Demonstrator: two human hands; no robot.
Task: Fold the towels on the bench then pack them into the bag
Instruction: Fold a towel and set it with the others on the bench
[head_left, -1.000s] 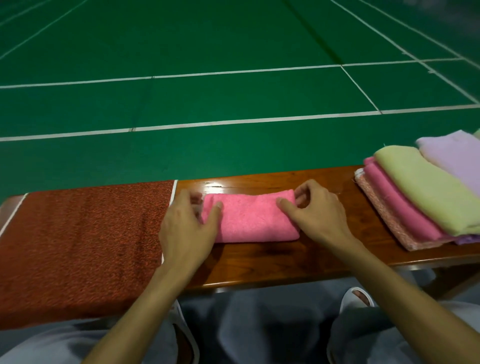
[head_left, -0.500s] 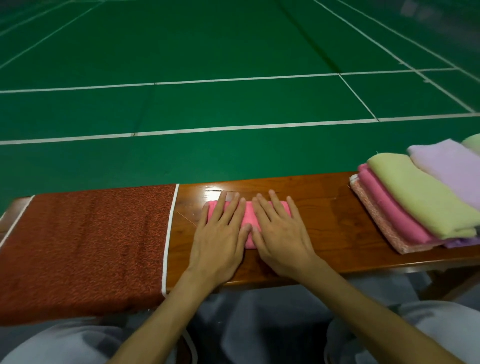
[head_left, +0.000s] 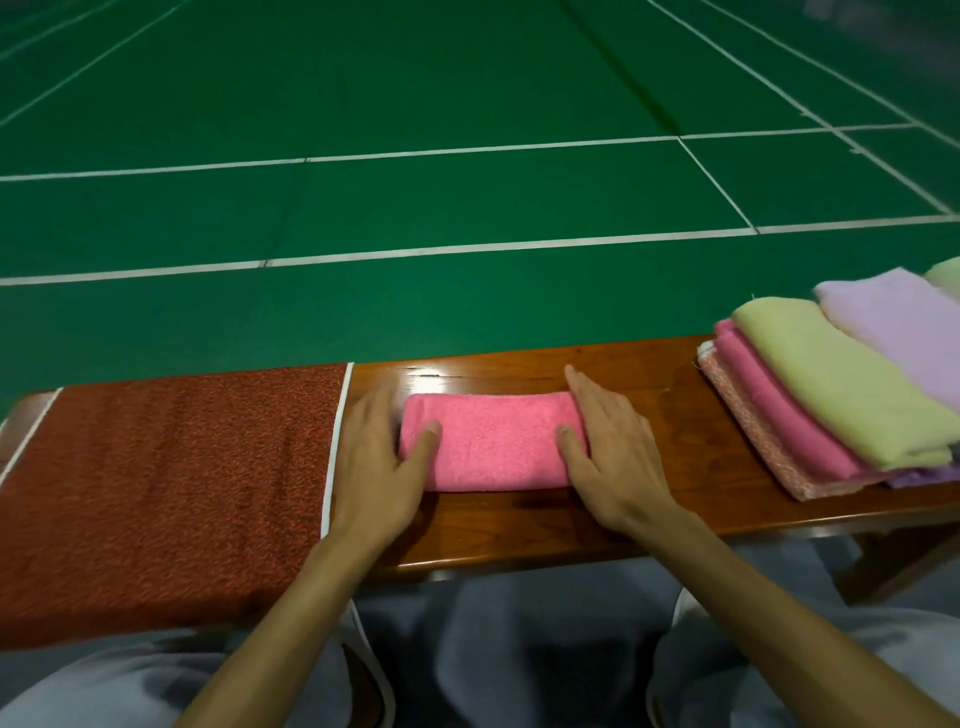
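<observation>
On the tabletop (head_left: 649, 395) the folded pink towel (head_left: 493, 441) lies with its long axis left to right, between the left hand (head_left: 376, 467) and the right hand (head_left: 613, 452), one at each short end; the fingers (head_left: 584, 395) are straight and grasp nothing, only the thumbs (head_left: 423, 441) rest on top

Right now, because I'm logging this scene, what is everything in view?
folded pink terry towel: one, pink, middle of the bench, between the hands
glossy wooden bench: one, brown, across the foreground
red patterned cloth with white piping: one, red-brown, flat on the bench's left part
stack of folded towels: at least four layers, pale green, lilac, deep pink, pink-patterned at the bottom, bench's right end
court floor: one, green with white lines, beyond the bench
grey trousers: one pair, grey, bottom edge
left hand: one, at the towel's left end, thumb on top, fingers straight
right hand: one, at the towel's right end, thumb on top, fingers straight
</observation>
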